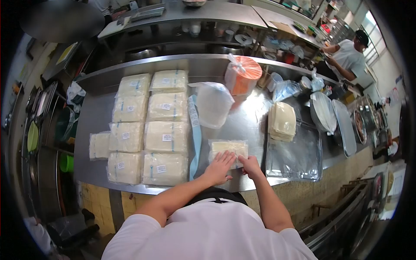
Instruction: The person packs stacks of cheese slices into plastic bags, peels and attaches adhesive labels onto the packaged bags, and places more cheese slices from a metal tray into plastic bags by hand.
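A clear plastic bag of pale flat sheets (229,146) lies on the steel table in front of me. My left hand (219,168) rests flat on its near left part, fingers spread out. At the near right corner, my right hand (250,167) has its fingers curled, with the thumb side against the plastic; it seems to grip the bag's edge. To the right, a bare stack of pale square sheets (282,122) sits at the back of a clear plastic tray (294,158). Left of my hands runs a strip of light blue printed labels (194,130).
Two columns of labelled packs (166,136) fill the table's left side, with a smaller pack (100,145) beside them. Behind my hands are a bag of clear plastic bags (213,104) and an orange-wrapped roll (243,76). Covered containers (323,112) stand right. Another person (349,58) works at the back right.
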Motion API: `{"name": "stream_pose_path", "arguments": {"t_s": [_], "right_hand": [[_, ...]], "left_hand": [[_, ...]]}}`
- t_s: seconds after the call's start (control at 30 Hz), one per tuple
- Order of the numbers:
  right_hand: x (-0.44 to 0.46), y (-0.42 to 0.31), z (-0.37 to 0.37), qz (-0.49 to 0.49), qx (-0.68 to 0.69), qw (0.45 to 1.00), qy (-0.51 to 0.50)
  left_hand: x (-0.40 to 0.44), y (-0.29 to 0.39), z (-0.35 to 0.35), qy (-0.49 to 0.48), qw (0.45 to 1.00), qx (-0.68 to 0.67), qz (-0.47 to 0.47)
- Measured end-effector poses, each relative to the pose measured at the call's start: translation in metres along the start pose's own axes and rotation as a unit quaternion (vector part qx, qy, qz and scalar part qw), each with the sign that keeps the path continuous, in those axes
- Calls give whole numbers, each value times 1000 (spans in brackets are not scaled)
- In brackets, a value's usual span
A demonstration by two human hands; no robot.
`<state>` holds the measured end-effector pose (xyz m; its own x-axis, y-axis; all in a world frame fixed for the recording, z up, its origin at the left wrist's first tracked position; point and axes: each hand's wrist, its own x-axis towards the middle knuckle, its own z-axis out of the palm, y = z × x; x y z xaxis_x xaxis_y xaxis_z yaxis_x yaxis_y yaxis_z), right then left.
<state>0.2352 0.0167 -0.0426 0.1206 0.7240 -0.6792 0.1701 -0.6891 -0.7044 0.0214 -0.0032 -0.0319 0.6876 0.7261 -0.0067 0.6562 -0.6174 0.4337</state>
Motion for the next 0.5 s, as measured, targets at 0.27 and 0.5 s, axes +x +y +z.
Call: {"name": "stream_pose_path", "arguments": {"t_s": [0.27, 0.5], "right_hand": [[-98, -120, 45, -130, 82, 981, -115], [-114, -161, 56, -364, -102, 921, 92]], "left_hand": [[2, -31, -3, 182, 856, -460, -153], [-55, -42, -87, 116, 240, -955, -134]]}}
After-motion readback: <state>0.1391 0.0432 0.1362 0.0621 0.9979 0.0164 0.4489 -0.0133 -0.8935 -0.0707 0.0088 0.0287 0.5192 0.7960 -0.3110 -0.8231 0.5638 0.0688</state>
